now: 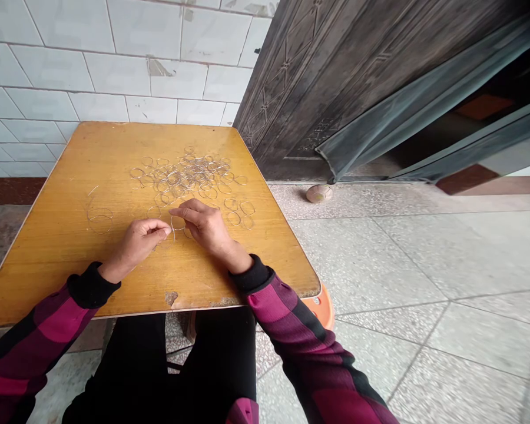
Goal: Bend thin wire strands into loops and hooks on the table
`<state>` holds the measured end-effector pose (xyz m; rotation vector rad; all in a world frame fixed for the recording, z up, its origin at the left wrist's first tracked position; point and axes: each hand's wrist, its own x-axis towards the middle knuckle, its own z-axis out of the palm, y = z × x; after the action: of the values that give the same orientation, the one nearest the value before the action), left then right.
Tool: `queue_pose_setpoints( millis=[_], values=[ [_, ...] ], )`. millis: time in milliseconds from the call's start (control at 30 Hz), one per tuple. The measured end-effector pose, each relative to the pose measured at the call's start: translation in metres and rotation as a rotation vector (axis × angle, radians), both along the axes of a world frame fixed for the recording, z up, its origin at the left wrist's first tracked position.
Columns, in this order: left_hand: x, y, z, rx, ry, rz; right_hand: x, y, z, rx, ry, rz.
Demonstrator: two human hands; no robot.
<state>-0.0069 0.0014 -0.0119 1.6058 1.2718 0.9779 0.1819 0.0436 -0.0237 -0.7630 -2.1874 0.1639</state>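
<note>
Thin wire (pixel 174 234) is standing between the two hands, over the near-middle part of the table (pixel 128 282). The left hand (pixel 143 238) is pinching it between thumb and forefinger, a short end showing just right of the fingertips. The right hand (pixel 207 227) is curling over from the right, its fingertips reaching the wire's upper part; whether they are gripping it or only touching it, I cannot tell.

Farther out, a pile of wire rings (pixel 192 174) is lying beyond the hands, a few separate rings (pixel 234 218) are resting right of them, and a looser coil (pixel 99 221) is lying to the left.

With so little wire showing, a slack left pinch could be letting it spring or twist away. Uneven pressure could be kinking it, and a drifting right hand could be snagging the nearby rings.
</note>
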Motion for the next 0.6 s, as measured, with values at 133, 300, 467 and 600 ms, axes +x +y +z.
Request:
queue_pose_setpoints(
  millis=[133,300,467,600],
  values=[
    [-0.0003,0.0005,-0.0006,-0.005,0.005,0.008,0.0001,-0.0007,0.0022,-0.013,0.033,0.027],
    [-0.0009,0.0017,-0.0032,0.003,0.004,0.004,0.0003,0.0001,0.0014,-0.033,0.016,0.022],
    [-0.0011,0.0011,-0.0027,0.003,0.006,0.0,0.0003,0.0013,-0.0016,-0.023,-0.05,-0.019],
    [-0.0015,0.001,-0.0031,0.008,0.008,0.0,0.0005,0.0007,-0.0027,-0.022,-0.1,-0.059]
  ],
)
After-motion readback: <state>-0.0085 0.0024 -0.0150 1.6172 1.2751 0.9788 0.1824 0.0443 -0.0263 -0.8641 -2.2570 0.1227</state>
